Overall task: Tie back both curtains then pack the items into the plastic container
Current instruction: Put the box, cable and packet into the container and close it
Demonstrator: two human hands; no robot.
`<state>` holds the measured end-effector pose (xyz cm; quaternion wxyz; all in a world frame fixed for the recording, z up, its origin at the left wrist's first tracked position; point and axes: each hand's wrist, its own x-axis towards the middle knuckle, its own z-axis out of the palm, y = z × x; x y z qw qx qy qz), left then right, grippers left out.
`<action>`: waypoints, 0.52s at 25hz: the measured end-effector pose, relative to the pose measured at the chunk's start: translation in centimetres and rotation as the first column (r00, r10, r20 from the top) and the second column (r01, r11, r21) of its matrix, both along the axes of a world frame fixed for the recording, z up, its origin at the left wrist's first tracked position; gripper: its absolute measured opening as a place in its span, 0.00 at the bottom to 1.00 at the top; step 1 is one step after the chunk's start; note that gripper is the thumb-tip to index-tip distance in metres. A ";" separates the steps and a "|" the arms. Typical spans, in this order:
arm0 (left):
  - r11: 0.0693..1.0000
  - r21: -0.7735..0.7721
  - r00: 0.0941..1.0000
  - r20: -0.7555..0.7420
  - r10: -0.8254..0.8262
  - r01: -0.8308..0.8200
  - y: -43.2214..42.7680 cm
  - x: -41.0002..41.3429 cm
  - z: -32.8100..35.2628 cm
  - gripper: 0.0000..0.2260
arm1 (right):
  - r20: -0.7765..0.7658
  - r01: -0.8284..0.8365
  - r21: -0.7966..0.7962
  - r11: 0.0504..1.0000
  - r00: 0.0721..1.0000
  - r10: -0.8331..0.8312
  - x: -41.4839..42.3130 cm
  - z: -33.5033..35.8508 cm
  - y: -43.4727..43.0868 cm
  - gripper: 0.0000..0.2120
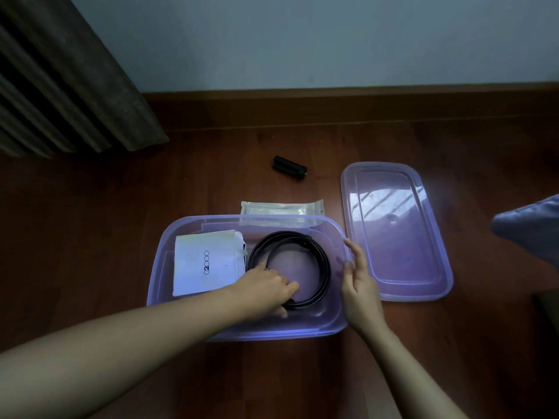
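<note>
While coiled, belt [324, 269] in left hand [266, 290]

A reddish-brown wooden floor [90, 237] is spreading across the whole lower part of the view, its boards running left to right and catching a faint pale sheen toward the right. A matching wooden skirting board [332, 107] is running along its far edge, and a plain pale blue-grey wall [302, 40] is rising above that. At the right edge a piece of grey-blue fabric [532, 228] is poking into view, too cut off to identify
</note>
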<state>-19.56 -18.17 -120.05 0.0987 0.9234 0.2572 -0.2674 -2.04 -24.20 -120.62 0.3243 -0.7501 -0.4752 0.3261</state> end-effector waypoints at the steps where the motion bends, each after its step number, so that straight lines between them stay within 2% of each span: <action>1: 1.000 0.003 1.000 -0.002 -0.010 0.010 0.1 -0.3 0.1 0.22 | 0.049 -0.012 -0.013 1.000 0.999 0.013 -0.1 0.1 0.0 0.19; 3: 0.997 0.051 0.994 0.089 -0.058 0.054 0.8 -1.2 0.9 0.27 | 0.095 -0.011 -0.049 0.999 0.995 0.016 -0.1 0.0 0.1 0.18; 4: 0.988 0.145 0.980 0.187 -0.074 0.047 1.3 -1.7 1.0 0.27 | 0.104 -0.006 -0.060 0.998 0.995 0.012 -0.1 0.0 0.1 0.18; 5: 0.970 0.238 0.956 0.290 -0.036 -0.036 1.6 -2.2 1.6 0.26 | 0.108 -0.006 -0.065 0.998 0.994 0.013 -0.2 0.2 0.0 0.17; 6: 0.936 0.284 0.920 0.383 0.088 -0.208 1.7 -2.7 2.3 0.25 | 0.123 -0.015 -0.063 0.998 0.992 0.023 -0.3 0.3 0.0 0.17; 7: 0.877 0.251 0.858 0.433 0.276 -0.409 1.7 -3.3 2.8 0.26 | 0.150 -0.031 -0.063 0.997 0.988 0.041 -0.4 0.4 -0.1 0.18; 8: 0.789 0.169 0.771 0.406 0.491 -0.591 1.5 -3.8 3.3 0.28 | 0.179 -0.045 -0.068 0.997 0.982 0.056 -0.4 0.5 -0.2 0.19; 9: 0.694 0.083 0.681 0.304 0.666 -0.716 1.0 -4.2 3.1 0.32 | 0.198 -0.051 -0.075 0.996 0.978 0.065 -0.4 0.5 -0.2 0.21; 10: 0.631 0.042 0.626 0.194 0.756 -0.775 0.4 -4.7 2.6 0.36 | 0.210 -0.053 -0.084 0.995 0.975 0.070 -0.3 0.4 -0.1 0.23; 11: 0.619 0.021 0.616 0.125 0.777 -0.785 -0.1 -5.2 1.9 0.38 | 0.217 -0.058 -0.094 0.994 0.973 0.078 -0.3 0.3 -0.1 0.25; 13: 0.668 -0.016 0.658 0.155 0.737 -0.744 -0.7 -6.0 0.6 0.39 | 0.228 -0.078 -0.112 0.991 0.968 0.102 -0.4 0.3 0.0 0.28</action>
